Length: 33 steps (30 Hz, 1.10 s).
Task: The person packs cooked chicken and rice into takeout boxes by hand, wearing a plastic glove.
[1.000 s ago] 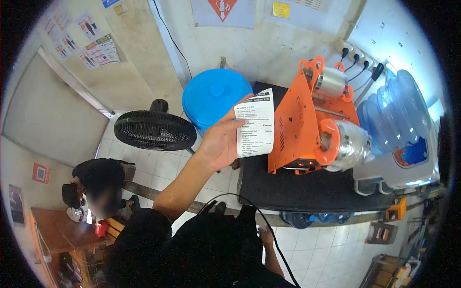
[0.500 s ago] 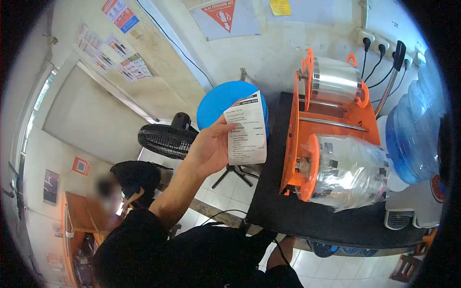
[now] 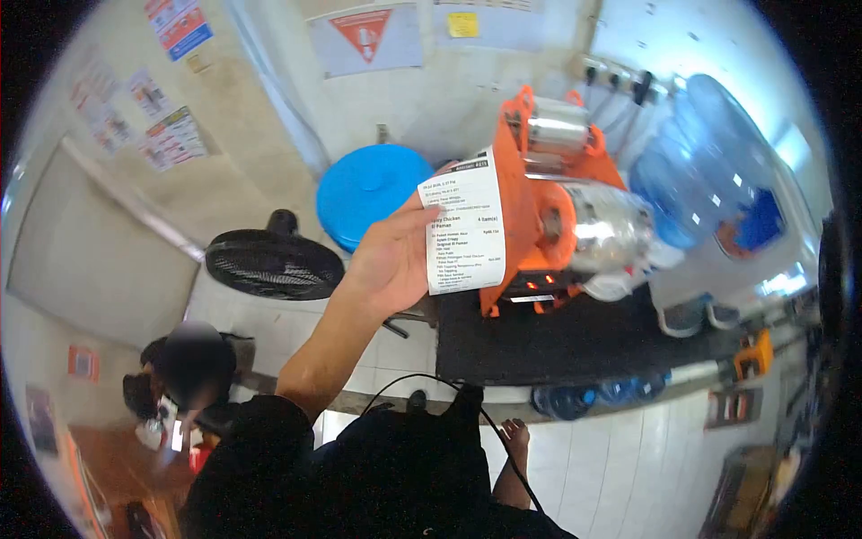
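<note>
Receipt [image 3: 464, 229] grip: only one side is pinched, so a loosened thumb could let the paper slip toward the black table [image 3: 557, 350] or the floor.
Fan [image 3: 274, 259] draught: a possible cause of flutter — whether the blades are turning cannot be told.
Small print: a line could be misread, since the lettering is tiny and the thumb lies over the left margin.
Left hand [image 3: 388, 256]: thumb on the printed face, other fingers mostly hidden behind, pinching the slip's left side.
Right hand [image 3: 514, 434]: hangs low, fingers loosely parted, nothing seen in it.
Slip's place: raised before the orange machine [image 3: 523, 229], near the blue lid [image 3: 373, 193] in view.
Paper's look: white, narrow, slightly tilted — dark band on top, bold "Chicken" and "4 item(s)" midway.
</note>
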Available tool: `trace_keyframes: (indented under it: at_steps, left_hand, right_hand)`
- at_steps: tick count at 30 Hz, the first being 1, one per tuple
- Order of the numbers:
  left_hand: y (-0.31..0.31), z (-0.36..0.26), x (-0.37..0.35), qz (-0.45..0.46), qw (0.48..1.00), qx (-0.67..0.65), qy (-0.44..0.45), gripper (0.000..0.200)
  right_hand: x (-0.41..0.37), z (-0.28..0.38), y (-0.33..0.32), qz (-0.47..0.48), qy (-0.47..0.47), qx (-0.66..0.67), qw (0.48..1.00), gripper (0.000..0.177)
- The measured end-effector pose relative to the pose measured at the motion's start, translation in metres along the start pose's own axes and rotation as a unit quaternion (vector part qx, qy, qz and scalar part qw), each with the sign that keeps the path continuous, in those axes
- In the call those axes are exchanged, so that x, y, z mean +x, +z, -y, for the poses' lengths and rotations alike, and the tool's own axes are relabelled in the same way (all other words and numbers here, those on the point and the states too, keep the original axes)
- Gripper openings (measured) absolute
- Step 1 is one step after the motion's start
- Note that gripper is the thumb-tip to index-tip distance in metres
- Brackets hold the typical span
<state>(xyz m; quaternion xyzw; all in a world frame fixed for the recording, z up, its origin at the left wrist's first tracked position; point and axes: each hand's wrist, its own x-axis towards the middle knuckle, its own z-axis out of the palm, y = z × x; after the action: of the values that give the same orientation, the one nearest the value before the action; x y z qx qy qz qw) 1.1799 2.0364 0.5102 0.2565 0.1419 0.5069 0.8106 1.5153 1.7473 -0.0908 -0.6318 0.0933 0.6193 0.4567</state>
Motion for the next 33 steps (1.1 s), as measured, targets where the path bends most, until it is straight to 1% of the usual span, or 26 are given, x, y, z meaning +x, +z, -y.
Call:
trace_keyframes:
  at_steps: [2, 3, 4, 6, 7, 8, 9, 10, 12, 13, 14, 15, 16, 17, 18, 20, 21, 22, 23, 24, 25, 26, 27, 29, 30, 33]
  left_hand:
    - [0.014, 0.011, 0.001, 0.052, 0.998, -0.012, -0.032, 0.053]
    - [0.020, 0.020, 0.000, 0.070, 0.996, -0.019, -0.045, 0.052]
    - [0.023, 0.005, -0.036, 0.093, 0.993, -0.030, -0.061, 0.052]
    - [0.039, 0.026, -0.041, 0.136, 0.984, -0.038, -0.107, 0.050]
    - [0.046, 0.042, -0.043, 0.142, 0.979, -0.062, -0.135, 0.051]
    - [0.054, 0.059, -0.045, 0.146, 0.972, -0.084, -0.164, 0.052]
    - [0.065, 0.076, -0.048, 0.165, 0.963, -0.090, -0.191, 0.052]
    - [0.077, 0.092, -0.053, 0.181, 0.954, -0.088, -0.222, 0.051]
    - [0.111, 0.130, -0.069, 0.208, 0.934, -0.081, -0.278, 0.049]
    - [0.130, 0.151, -0.083, 0.217, 0.925, -0.087, -0.301, 0.043]
    - [0.145, 0.176, -0.094, 0.229, 0.914, -0.086, -0.324, 0.043]
    - [0.159, 0.202, -0.106, 0.247, 0.889, -0.086, -0.376, 0.042]
    - [0.174, 0.229, -0.121, 0.263, 0.861, -0.086, -0.427, 0.041]
    - [0.188, 0.256, -0.138, 0.264, 0.839, -0.094, -0.467, 0.038]
    - [0.201, 0.279, -0.159, 0.276, 0.823, -0.091, -0.488, 0.038]
    - [0.231, 0.332, -0.197, 0.284, 0.788, -0.113, -0.534, 0.035]
    - [0.243, 0.360, -0.214, 0.287, 0.776, -0.113, -0.550, 0.033]
    - [0.253, 0.387, -0.228, 0.293, 0.761, -0.108, -0.569, 0.033]
    - [0.265, 0.413, -0.242, 0.311, 0.737, -0.130, -0.585, 0.035]
    - [0.278, 0.435, -0.256, 0.328, 0.713, -0.156, -0.600, 0.036]
    - [0.293, 0.456, -0.277, 0.315, 0.726, -0.140, -0.595, 0.036]
    - [0.307, 0.476, -0.297, 0.312, 0.712, -0.141, -0.613, 0.036]
    - [0.321, 0.494, -0.316, 0.318, 0.710, -0.130, -0.615, 0.037]
    - [0.347, 0.527, -0.352, 0.333, 0.704, -0.115, -0.617, 0.037]
    - [0.359, 0.545, -0.368, 0.337, 0.693, -0.114, -0.627, 0.037]
    - [0.394, 0.596, -0.415, 0.380, 0.676, -0.087, -0.626, 0.034]
  right_hand:
    - [-0.052, -0.019, -0.020, -0.012, -0.024, 0.053, 0.998, 0.041]
    - [-0.072, -0.029, -0.029, -0.036, -0.037, 0.071, 0.996, 0.040]
    - [-0.117, -0.073, -0.029, -0.051, -0.056, 0.103, 0.992, 0.040]
    - [-0.172, -0.081, -0.033, -0.105, -0.103, 0.091, 0.985, 0.040]
    - [-0.199, -0.081, -0.036, -0.102, -0.153, 0.114, 0.976, 0.040]
    - [-0.233, -0.069, -0.031, -0.091, -0.205, 0.125, 0.966, 0.040]
    - [-0.269, -0.042, -0.021, -0.107, -0.226, 0.120, 0.961, 0.040]
    - [-0.310, -0.014, -0.009, -0.126, -0.276, 0.089, 0.949, 0.039]
    - [-0.386, 0.037, 0.001, -0.092, -0.415, 0.064, 0.903, 0.040]
    - [-0.415, 0.054, -0.002, -0.047, -0.503, 0.047, 0.862, 0.051]
    - [-0.448, 0.073, -0.001, 0.003, -0.565, 0.060, 0.823, 0.062]
    - [-0.474, 0.085, -0.004, 0.044, -0.607, 0.076, 0.790, 0.079]
    - [-0.498, 0.092, -0.008, 0.059, -0.643, 0.093, 0.758, 0.097]
    - [-0.520, 0.098, -0.011, 0.048, -0.687, 0.084, 0.720, 0.107]
    - [-0.542, 0.097, -0.015, 0.039, -0.729, 0.082, 0.678, 0.108]
    - [-0.562, 0.078, -0.064, 0.046, -0.710, 0.048, 0.701, 0.095]
    - [-0.577, 0.064, -0.089, 0.024, -0.713, 0.056, 0.698, 0.095]
    - [-0.593, 0.049, -0.110, -0.006, -0.671, 0.057, 0.739, 0.084]
    - [-0.607, 0.035, -0.131, -0.035, -0.626, 0.061, 0.776, 0.073]
    - [-0.617, 0.020, -0.153, -0.057, -0.629, 0.071, 0.772, 0.073]
    - [-0.631, 0.002, -0.177, -0.100, -0.632, 0.058, 0.766, 0.064]
    - [-0.643, -0.019, -0.199, -0.141, -0.628, 0.044, 0.764, 0.056]
    - [-0.655, -0.039, -0.217, -0.158, -0.621, 0.053, 0.766, 0.056]
    - [-0.677, -0.068, -0.251, -0.178, -0.523, 0.127, 0.824, 0.048]
    - [-0.684, -0.079, -0.267, -0.190, -0.523, 0.134, 0.820, 0.048]
    - [-0.698, -0.110, -0.298, -0.193, -0.568, 0.246, 0.761, 0.038]
